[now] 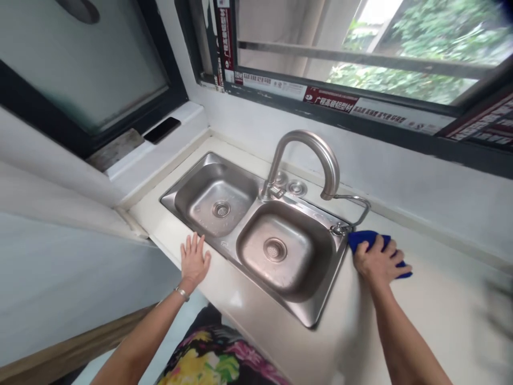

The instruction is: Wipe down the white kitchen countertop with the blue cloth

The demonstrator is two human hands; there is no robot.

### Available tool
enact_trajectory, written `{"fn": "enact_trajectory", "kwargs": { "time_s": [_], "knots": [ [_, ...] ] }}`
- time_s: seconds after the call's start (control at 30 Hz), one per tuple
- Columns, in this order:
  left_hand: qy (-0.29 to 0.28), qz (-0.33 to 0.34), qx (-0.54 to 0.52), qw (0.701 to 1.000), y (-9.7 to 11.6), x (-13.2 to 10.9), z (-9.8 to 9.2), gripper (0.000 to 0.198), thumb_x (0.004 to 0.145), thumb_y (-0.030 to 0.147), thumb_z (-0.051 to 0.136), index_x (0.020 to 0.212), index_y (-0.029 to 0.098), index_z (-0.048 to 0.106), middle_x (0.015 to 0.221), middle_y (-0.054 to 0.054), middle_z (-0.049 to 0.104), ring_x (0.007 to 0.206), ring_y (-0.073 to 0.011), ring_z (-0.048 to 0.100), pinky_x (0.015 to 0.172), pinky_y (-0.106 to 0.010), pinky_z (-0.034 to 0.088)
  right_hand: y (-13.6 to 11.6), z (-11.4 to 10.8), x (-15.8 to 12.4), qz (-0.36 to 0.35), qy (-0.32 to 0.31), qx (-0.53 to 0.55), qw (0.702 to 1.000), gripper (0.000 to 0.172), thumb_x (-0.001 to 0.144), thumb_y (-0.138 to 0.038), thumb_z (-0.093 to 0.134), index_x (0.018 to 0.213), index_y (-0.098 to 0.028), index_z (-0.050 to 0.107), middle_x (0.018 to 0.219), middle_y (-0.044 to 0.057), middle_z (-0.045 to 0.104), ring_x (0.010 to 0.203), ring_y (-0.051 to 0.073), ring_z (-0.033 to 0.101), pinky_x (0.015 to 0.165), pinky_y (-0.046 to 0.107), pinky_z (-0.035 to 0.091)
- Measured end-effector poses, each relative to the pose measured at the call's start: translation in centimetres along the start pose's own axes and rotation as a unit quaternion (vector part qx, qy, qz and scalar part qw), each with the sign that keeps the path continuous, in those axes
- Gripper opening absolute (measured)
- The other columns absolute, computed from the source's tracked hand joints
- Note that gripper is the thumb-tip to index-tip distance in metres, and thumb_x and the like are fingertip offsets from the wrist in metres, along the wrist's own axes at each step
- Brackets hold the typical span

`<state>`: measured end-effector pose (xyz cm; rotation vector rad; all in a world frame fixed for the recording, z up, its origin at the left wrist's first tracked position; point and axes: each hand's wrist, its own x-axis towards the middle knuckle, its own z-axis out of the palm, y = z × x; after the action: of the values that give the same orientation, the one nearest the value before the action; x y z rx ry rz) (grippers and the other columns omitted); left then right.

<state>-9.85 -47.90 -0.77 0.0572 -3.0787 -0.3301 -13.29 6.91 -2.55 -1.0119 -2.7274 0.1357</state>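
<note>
A blue cloth (368, 237) lies bunched on the countertop (404, 315), just right of the double steel sink (229, 244). My right hand (379, 260) presses down on it, fingers curved over the fabric. Near the front left of the sink, my left hand (194, 259) rests flat on the counter edge with its fingers spread and nothing in it. A bracelet circles the left wrist. Both basins hold a drain and no dishes.
A curved faucet (308, 140) rises behind the basins, with a thin metal spout (363, 206) beside the cloth. A dark phone-like object (162, 130) lies on the left ledge. The window frame (288, 101) runs along the back wall.
</note>
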Motion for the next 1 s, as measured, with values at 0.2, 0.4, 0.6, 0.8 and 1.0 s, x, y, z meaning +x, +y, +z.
{"fn": "enact_trajectory", "kwargs": {
  "time_s": [0.2,0.4,0.6,0.8,1.0],
  "knots": [
    [0.01,0.001,-0.044,0.999,0.0,0.0,-0.1,0.06,0.098,0.036,0.038,0.153,0.011,0.041,0.164,-0.018,0.03,0.155,-0.037,0.015,0.124,-0.064,0.012,2.0,-3.1,-11.8,-0.055,-0.008,-0.036,0.998,0.062,0.098,-0.047,0.022,0.151,-0.02,0.041,0.158,0.017,0.039,0.143,0.037,0.034,0.112,0.068,0.025],
    [0.048,0.01,-0.161,0.986,-0.7,-0.7,0.3,0.058,0.1,0.034,0.033,0.153,0.008,0.037,0.16,-0.018,0.038,0.155,-0.0303,0.019,0.128,-0.058,0.012,2.0,-5.7,-23.3,-0.1,-0.013,-0.076,0.992,0.062,0.098,-0.041,0.022,0.153,-0.019,0.039,0.158,0.017,0.038,0.145,0.035,0.034,0.113,0.065,0.027],
    [0.07,0.073,-0.308,0.946,-4.2,-3.6,-0.6,0.052,0.102,0.031,0.025,0.146,0.012,0.044,0.155,-0.016,0.046,0.152,-0.0219,0.03,0.125,-0.048,0.03,-2.7,-7.3,-31.8,-0.151,-0.052,-0.09,0.983,0.064,0.096,-0.038,0.025,0.157,-0.021,0.031,0.16,0.017,0.036,0.148,0.038,0.029,0.113,0.068,0.026],
    [0.076,-0.015,-0.327,0.942,-11.4,-9.3,-1.7,0.046,0.102,0.032,0.027,0.136,0.017,0.055,0.145,-0.014,0.057,0.141,-0.021,0.048,0.12,-0.046,0.04,-7.9,-6.7,-34.7,-0.196,-0.057,-0.058,0.977,0.067,0.094,-0.037,0.027,0.16,-0.021,0.023,0.16,0.016,0.037,0.15,0.04,0.026,0.113,0.072,0.022],
    [0.048,-0.178,-0.373,0.909,-17.9,-14.7,0.0,0.047,0.097,0.032,0.032,0.134,0.017,0.056,0.137,-0.014,0.065,0.12,-0.02,0.066,0.106,-0.041,0.053,-14.0,-5.9,-35.0,-0.303,-0.074,-0.037,0.949,0.068,0.094,-0.038,0.029,0.159,-0.016,0.027,0.161,0.019,0.034,0.15,0.041,0.025,0.116,0.072,0.019]
  ]
}}
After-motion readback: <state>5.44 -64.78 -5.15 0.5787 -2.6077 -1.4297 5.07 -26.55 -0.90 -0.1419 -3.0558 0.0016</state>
